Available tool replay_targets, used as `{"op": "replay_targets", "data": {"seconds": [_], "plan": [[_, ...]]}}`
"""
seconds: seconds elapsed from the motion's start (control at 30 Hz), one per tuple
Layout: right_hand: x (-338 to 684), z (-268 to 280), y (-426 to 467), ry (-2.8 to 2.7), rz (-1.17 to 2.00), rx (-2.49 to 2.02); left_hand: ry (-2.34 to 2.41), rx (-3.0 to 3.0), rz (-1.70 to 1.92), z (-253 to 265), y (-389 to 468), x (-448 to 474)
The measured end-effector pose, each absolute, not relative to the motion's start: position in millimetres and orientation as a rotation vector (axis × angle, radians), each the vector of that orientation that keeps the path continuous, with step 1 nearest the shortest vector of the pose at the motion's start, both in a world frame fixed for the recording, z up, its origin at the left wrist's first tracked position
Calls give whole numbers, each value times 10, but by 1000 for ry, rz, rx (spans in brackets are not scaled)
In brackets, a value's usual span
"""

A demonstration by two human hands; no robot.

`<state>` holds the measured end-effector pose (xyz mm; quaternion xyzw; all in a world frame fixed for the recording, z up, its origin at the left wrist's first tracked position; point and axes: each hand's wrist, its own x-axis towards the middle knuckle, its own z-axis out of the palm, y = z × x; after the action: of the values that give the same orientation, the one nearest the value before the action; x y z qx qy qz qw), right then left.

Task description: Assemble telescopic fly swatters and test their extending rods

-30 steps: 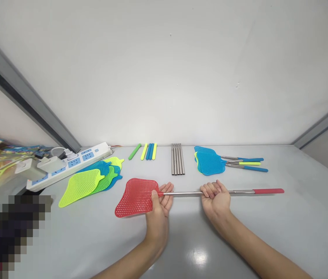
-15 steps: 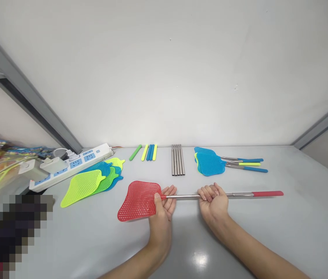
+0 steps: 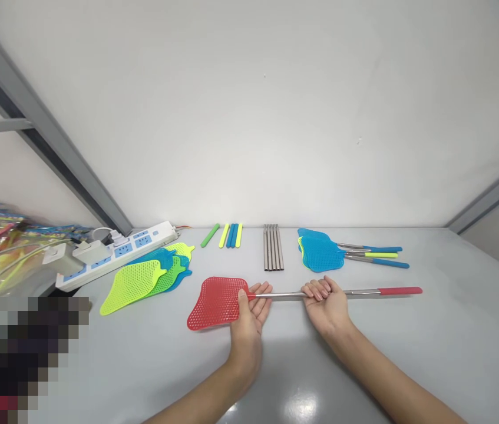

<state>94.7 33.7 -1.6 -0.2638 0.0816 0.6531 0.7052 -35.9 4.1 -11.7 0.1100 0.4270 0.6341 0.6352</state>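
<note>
A red fly swatter (image 3: pixel 219 303) with a telescopic metal rod and a red grip is held level above the grey table. My left hand (image 3: pixel 249 312) holds it where the perforated head meets the rod, thumb on top and fingers stretched out beneath. My right hand (image 3: pixel 326 300) wraps its fingers round the middle of the metal rod. Behind my hands lie several metal rods (image 3: pixel 273 247) side by side. Finished-looking swatters with blue and yellow parts (image 3: pixel 324 253) are stacked at the right. Loose yellow, green and blue swatter heads (image 3: pixel 136 280) overlap at the left.
Several coloured grip sleeves (image 3: pixel 231 235) lie near the back wall. A white power strip (image 3: pixel 125 250) with plugs and cables runs along the left edge. Plastic-wrapped colourful goods (image 3: pixel 6 247) are piled beyond it. A grey frame post (image 3: pixel 50 118) rises at the left.
The red swatter's rod looks slightly shorter, its grip end nearer my right hand. Both hands keep their hold. The whole view has shifted a little.
</note>
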Motion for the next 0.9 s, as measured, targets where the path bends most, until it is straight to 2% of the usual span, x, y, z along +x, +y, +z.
{"op": "replay_targets", "data": {"seconds": [0.9], "plan": [[890,-42,280,179,1458,-512,947,370,1501,-19,50,-404]]}}
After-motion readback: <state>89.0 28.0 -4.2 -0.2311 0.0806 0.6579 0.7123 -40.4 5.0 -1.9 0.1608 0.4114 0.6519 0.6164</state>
